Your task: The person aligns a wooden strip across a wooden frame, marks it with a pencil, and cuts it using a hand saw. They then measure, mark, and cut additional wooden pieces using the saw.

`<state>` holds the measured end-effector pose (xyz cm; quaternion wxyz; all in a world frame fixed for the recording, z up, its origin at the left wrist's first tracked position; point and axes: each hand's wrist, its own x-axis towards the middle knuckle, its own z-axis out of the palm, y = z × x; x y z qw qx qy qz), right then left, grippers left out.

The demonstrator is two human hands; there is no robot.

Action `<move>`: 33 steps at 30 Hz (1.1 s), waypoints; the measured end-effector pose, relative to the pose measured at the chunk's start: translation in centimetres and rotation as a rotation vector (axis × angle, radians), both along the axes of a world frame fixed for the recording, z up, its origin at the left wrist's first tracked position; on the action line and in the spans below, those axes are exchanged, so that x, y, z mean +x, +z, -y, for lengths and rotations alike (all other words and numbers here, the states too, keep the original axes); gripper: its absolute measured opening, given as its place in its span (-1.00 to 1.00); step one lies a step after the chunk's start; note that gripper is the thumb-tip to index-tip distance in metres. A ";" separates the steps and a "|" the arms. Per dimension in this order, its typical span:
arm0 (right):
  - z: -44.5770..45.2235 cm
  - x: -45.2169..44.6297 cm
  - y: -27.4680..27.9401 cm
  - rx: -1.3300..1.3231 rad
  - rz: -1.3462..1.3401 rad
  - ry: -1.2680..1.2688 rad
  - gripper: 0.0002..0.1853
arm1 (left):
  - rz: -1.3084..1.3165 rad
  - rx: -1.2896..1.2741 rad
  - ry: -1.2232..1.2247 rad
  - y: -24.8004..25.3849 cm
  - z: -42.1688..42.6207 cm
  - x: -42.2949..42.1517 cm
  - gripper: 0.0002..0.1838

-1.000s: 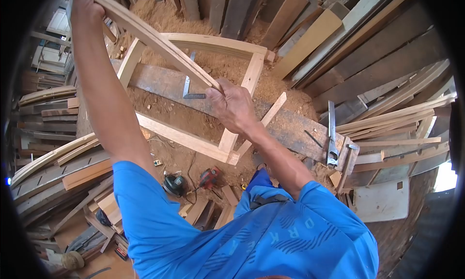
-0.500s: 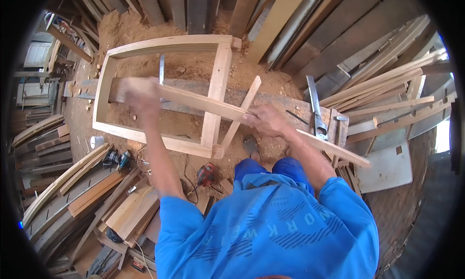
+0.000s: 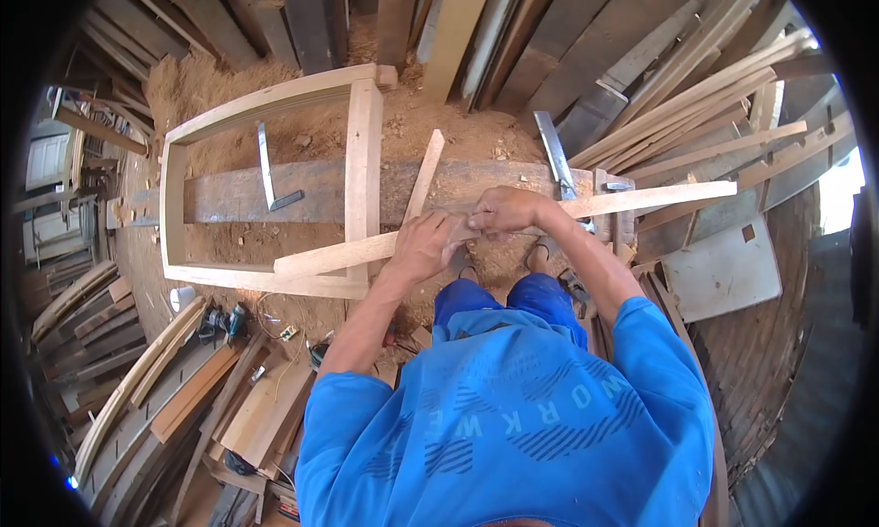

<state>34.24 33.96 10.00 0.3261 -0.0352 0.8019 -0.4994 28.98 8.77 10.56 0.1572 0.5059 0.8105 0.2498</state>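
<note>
A long, slightly curved pale wood strip (image 3: pixel 343 255) is in both of my hands in front of my body. My left hand (image 3: pixel 424 248) wraps around it near the middle. Right beside that, my right hand (image 3: pixel 506 209) grips the same piece, its fingers nearly touching the left hand. The strip's left end passes over the lower corner of a wooden frame (image 3: pixel 363 161) with one curved end. Its right end sticks out past the bench. A shorter light wood stick (image 3: pixel 426 172) lies slanted just beyond my hands.
The frame rests on a worn plank bench (image 3: pixel 316 184); a try square (image 3: pixel 266 165) lies inside its opening. A metal hand plane (image 3: pixel 557 156) sits at the bench's right. Boards (image 3: pixel 586 60) lean at the back, more timber (image 3: pixel 197 390) is stacked left, and sawdust covers the ground.
My left hand has come from the strip's far left part to its middle, next to my right hand. The strip's right end has swung up and away. The view has shifted slightly.
</note>
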 end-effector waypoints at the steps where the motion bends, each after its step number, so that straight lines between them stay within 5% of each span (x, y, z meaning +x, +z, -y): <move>1: -0.2 1.2 -0.5 0.175 -0.322 -0.049 -0.65 | -0.023 0.028 0.002 -0.6 -0.7 0.1 -0.46; 2: -0.4 2.5 -0.9 0.350 -0.643 -0.093 -0.68 | -0.015 0.024 0.030 -1.1 -1.3 0.5 -0.45; 4: -1.7 5.2 3.6 0.554 -0.847 -0.443 -0.72 | -0.001 0.012 0.091 -1.9 -2.2 1.0 -0.43; 6: -3.4 8.2 6.7 0.336 -0.158 -0.854 -0.68 | 0.072 -0.032 0.182 -2.3 -2.7 1.4 -0.44; 9: -6.5 13.0 1.3 0.620 0.048 -0.945 -0.61 | 0.140 -0.097 0.289 -4.0 -3.7 1.8 -0.45; 12: -6.8 15.5 -5.7 0.954 0.121 -0.585 -0.56 | 0.156 -0.181 0.385 -5.9 -5.3 1.6 -0.45; 15: -6.4 16.5 -10.9 0.981 -0.006 -0.478 -0.41 | 0.158 -0.226 0.456 -7.7 -6.7 1.3 -0.46; 23: -6.5 17.5 -18.6 0.843 0.018 -0.613 -0.44 | 0.090 -0.157 0.494 -9.6 -7.2 1.9 -0.46; 28: -6.6 17.6 -9.2 0.592 0.047 -1.043 -0.55 | 0.159 -0.148 0.525 -6.4 -5.1 4.3 -0.48; 33: -8.6 25.2 -7.9 0.720 -0.319 -1.404 -0.61 | 0.256 -0.196 0.474 -5.8 -2.0 8.9 -0.51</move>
